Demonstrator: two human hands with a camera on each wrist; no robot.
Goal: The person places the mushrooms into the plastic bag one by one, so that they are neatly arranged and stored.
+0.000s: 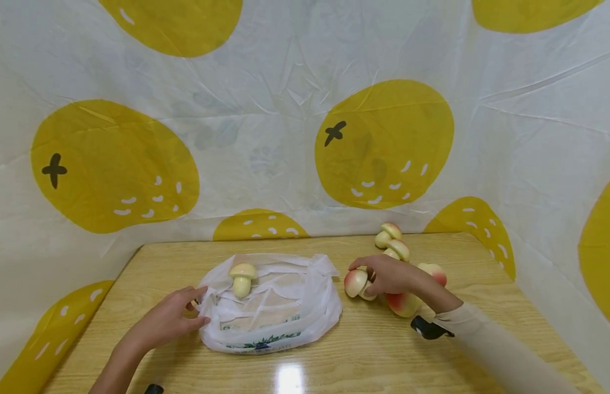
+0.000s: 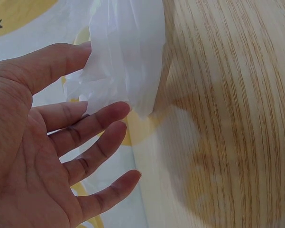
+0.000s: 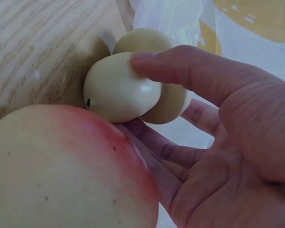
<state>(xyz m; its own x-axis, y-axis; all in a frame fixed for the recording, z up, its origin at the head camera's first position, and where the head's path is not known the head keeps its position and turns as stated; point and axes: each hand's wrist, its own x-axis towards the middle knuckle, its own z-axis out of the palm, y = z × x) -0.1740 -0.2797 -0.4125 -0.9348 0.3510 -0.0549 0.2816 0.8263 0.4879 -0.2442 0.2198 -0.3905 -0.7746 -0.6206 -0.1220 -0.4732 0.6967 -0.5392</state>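
A toy mushroom with a pink-tinged cap lies on its side at the right of the table. My right hand grips it; in the right wrist view the thumb lies on its pale stem, with fingers at the far side. A white plastic bag lies spread in the middle, another toy mushroom on or in it. At the bag's left edge is my left hand, its fingers spread. In the left wrist view, thumb and forefinger tips touch the thin plastic, partly hidden by it.
Close to my right hand sit two peach-like toy fruits, one nearer and one behind the wrist. Two more toy mushrooms stand farther back. A fruit-print sheet hangs behind the wooden table.
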